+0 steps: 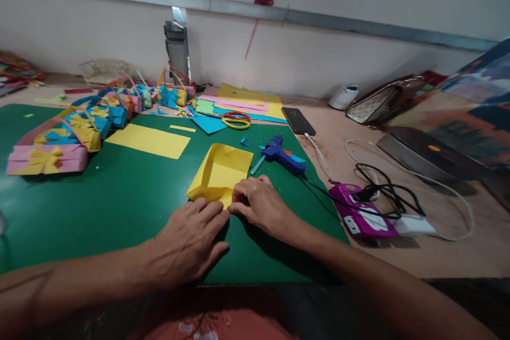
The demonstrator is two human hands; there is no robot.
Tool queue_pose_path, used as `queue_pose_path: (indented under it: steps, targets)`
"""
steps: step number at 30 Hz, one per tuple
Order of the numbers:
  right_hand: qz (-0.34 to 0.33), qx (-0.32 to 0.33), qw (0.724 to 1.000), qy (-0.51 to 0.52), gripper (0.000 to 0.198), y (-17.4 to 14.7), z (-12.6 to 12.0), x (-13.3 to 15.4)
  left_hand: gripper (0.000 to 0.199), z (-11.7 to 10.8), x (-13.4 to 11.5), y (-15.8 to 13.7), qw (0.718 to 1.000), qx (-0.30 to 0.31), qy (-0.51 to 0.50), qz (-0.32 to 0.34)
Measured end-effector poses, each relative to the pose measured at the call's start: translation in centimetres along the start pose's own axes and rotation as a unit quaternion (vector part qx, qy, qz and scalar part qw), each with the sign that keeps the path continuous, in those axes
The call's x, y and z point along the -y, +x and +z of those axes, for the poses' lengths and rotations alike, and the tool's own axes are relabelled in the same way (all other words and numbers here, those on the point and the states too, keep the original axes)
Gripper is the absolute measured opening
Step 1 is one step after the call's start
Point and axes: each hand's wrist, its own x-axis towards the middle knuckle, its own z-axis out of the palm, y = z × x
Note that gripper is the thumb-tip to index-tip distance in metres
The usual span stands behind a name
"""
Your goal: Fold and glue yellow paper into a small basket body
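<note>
A folded yellow paper (pixel 226 163) lies on the green mat (pixel 119 223), its far part standing up in creased flaps. Along its near edge my left hand (pixel 195 234) presses down, fingers together on the paper and thumb pointing right. My right hand (pixel 261 204) pinches the near right edge between curled fingers and thumb. Just past the right hand rests a blue glue gun (pixel 279 154) with a clear glue stick out of its back. A flat yellow paper sheet (pixel 149 141) and a thin yellow strip (pixel 182 128) lie farther off to the left.
Several small paper baskets (pixel 48 159) with handles line the left side. Scissors (pixel 237 119) lie by stacked coloured paper (pixel 247 101) at the back. To the right are a phone (pixel 298 120), a purple power strip (pixel 360 212) with cables and a dark case (pixel 426 154).
</note>
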Motion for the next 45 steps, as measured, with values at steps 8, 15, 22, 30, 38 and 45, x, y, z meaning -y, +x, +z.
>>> queue_pose_path:
  steps: [8, 15, 22, 30, 38, 45]
  targets:
    - [0.008, 0.001, 1.0, 0.025, 0.014, 0.2, 0.2, -0.4, 0.033, -0.2, -0.1, 0.0, 1.0, 0.013, 0.019, 0.019]
    - [0.005, -0.005, 0.999, 0.031, 0.015, 0.2, 0.3, -0.6, 0.029, -0.3, -0.3, 0.2, 1.0, 0.013, -0.001, -0.005]
    - [0.006, -0.001, 0.999, 0.034, 0.012, 0.2, 0.2, -0.7, 0.032, -0.2, -0.2, 0.3, 1.0, 0.019, 0.01, 0.012]
    - [-0.006, -0.003, 0.999, -0.039, 0.016, 0.0, 0.2, -0.6, 0.03, -0.2, -0.1, -0.1, 1.0, -0.01, 0.0, 0.006]
    - [-0.174, -0.054, 0.938, -0.294, 0.02, -2.1, 1.2, 1.0, 0.026, 0.1, -0.2, 0.0, 1.0, 0.0, -0.007, 0.006]
    - [-0.262, -0.078, 0.9, -0.34, 0.022, -2.3, 2.2, 1.4, 0.022, 0.9, -0.2, -0.3, 0.996, -0.078, -0.033, 0.013]
